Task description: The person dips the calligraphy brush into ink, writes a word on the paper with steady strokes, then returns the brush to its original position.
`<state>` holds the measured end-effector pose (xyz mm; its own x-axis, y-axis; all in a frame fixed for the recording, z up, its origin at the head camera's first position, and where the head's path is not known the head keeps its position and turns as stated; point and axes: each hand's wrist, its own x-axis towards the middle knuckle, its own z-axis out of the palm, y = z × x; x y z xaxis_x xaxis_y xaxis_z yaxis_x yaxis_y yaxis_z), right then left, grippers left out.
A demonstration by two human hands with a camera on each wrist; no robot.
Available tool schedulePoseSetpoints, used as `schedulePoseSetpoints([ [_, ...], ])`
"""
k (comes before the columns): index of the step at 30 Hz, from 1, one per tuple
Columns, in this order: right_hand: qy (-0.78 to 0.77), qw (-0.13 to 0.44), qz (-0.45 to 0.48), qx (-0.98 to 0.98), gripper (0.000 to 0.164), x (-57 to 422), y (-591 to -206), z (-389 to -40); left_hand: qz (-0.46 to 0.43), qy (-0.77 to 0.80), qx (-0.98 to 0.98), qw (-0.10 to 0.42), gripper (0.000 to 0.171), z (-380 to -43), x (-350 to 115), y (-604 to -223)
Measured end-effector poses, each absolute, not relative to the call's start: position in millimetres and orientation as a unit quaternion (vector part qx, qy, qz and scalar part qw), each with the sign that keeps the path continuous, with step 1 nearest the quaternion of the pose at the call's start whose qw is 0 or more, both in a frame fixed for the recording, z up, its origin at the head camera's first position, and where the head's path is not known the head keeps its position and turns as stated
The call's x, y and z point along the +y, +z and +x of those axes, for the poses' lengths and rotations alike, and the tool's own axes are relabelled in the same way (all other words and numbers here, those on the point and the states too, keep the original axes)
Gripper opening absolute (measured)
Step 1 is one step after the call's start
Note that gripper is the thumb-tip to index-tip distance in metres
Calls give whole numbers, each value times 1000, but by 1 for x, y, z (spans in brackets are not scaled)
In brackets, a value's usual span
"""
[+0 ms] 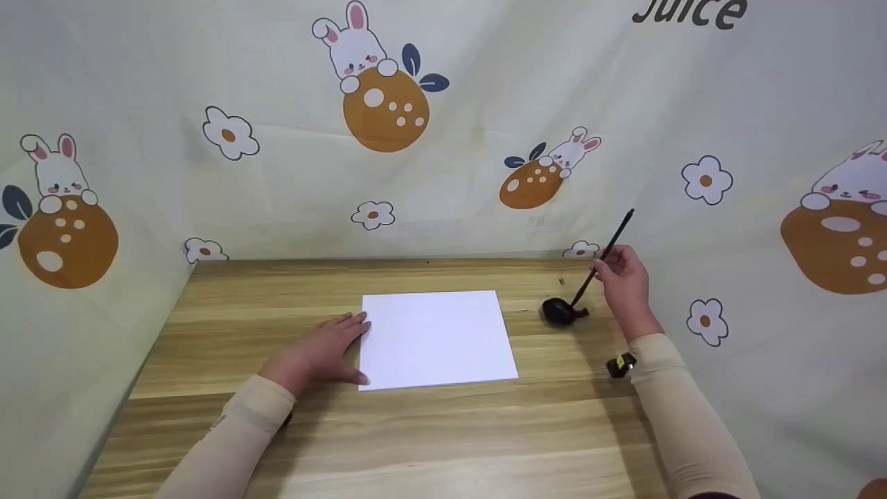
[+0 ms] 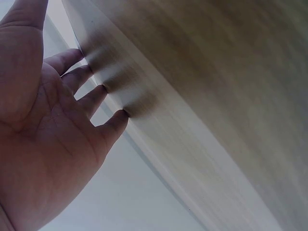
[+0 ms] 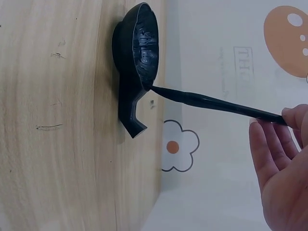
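Note:
My right hand [image 1: 627,281] pinches a slender dark writing brush [image 1: 619,233] between thumb and fingertips, partway up its shaft. In the right wrist view the brush [image 3: 211,102] slants down, its pointed tip right at the rim of a black ink dish [image 3: 126,43]. That shallow, round dish has a short bent stem and a wet-looking, shiny inside. A blank white sheet of paper [image 1: 436,339] lies flat, left of the dish. Along the paper's left edge rests my left hand [image 1: 326,353], fingers extended and thumb spread, fingertips at the edge.
A small black object with a yellow patch [image 1: 620,364] sits beside my right sleeve. The wooden table [image 1: 416,443] shows a few dark marks near the dish. Fabric printed with rabbits and flowers [image 1: 291,194] hangs behind and at both sides.

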<state>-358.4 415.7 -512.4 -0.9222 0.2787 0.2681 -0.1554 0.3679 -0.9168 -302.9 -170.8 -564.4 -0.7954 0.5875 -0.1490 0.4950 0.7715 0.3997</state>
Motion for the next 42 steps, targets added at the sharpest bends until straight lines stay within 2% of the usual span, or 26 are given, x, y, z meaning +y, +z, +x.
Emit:
schedulePoseSetpoints([
  [6, 554, 205, -38, -806, 22, 416, -511, -358, 287, 172, 932, 136, 115, -302, -170, -564],
  [16, 523, 229, -41, -820, 23, 420, -510, -356, 291, 173, 932, 127, 114, -299, -170, -562],
  [24, 555, 238, -45, -796, 28, 414, -506, -355, 287, 171, 934, 129, 115, -301, -170, -564],
  [38, 613, 234, 27, -754, 29, 364, -495, -343, 292, 158, 934, 131, 115, -304, -169, -568],
  [42, 629, 234, 53, -739, 24, 346, -498, -346, 296, 169, 931, 129, 114, -301, -170, -565],
])
